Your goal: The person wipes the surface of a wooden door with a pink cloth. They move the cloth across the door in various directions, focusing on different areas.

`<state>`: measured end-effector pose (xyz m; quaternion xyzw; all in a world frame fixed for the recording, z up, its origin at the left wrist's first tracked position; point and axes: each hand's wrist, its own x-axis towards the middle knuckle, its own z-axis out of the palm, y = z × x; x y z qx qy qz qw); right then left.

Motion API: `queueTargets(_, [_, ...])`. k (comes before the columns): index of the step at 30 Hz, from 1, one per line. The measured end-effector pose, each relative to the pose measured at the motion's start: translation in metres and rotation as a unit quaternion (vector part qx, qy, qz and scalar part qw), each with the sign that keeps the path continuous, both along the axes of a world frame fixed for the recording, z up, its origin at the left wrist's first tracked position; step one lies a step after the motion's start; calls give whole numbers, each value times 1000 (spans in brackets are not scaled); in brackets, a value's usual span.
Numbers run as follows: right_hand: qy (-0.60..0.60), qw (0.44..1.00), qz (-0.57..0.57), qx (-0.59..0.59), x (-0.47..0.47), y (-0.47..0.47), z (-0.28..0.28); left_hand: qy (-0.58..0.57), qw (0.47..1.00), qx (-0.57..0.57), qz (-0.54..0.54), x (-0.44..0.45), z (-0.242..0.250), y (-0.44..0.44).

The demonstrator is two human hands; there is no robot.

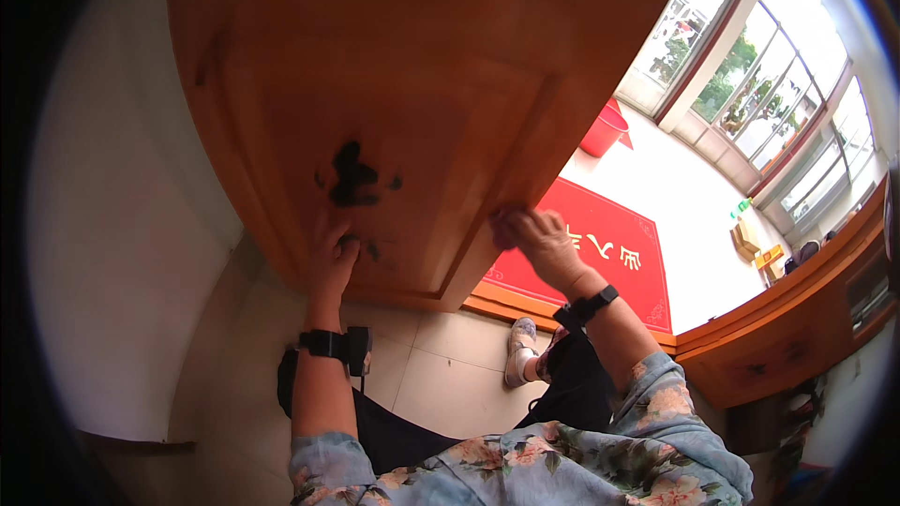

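Note:
A brown wooden door (408,112) with a raised panel and dark painted marks stands in front of me, turned at an angle. My right hand (545,242) presses a small dark pink cloth (504,228) against the door's frame near its right edge. Against the lower left of the panel is my left hand (337,260); its thumb shows, but the fingers are blurred, and I see nothing held in it. Each wrist wears a black strap.
Beyond the wooden threshold (513,302) lies a red doormat (605,225) bearing writing. A red bucket (605,132) and cardboard boxes (745,239) stand farther out, near windows. Another wooden door leaf (780,351) is at right. A white wall (133,225) rises at left, above floor tiles (436,358).

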<state>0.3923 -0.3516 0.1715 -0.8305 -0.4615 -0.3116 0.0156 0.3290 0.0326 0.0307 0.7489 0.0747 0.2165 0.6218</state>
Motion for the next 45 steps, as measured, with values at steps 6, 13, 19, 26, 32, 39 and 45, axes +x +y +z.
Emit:
queueTargets(6, [-122,985,-105,58,15,8,146,10,998,63,12,2,-8,2])
queueTargets(13, [-197,924,175,278,46,22,413,-14,998,-47,-37,2,-13,3])
queueTargets(19, [-81,930,-103,343,37,39,379,11,1000,24,10,-4,-8,2])
queueTargets(26, [-272,942,-48,193,49,4,238,19,999,-9,-28,-8,1,-1])
queueTargets(32, [-168,980,-21,100,36,-12,132,-4,996,88,6,-7,0,-3])
queueTargets(39, [-128,988,20,-88,5,-6,75,28,992,115,30,5,-21,5])
queueTargets(45, [-307,947,22,91,18,23,235,-44,996,-55,-53,9,-36,7])
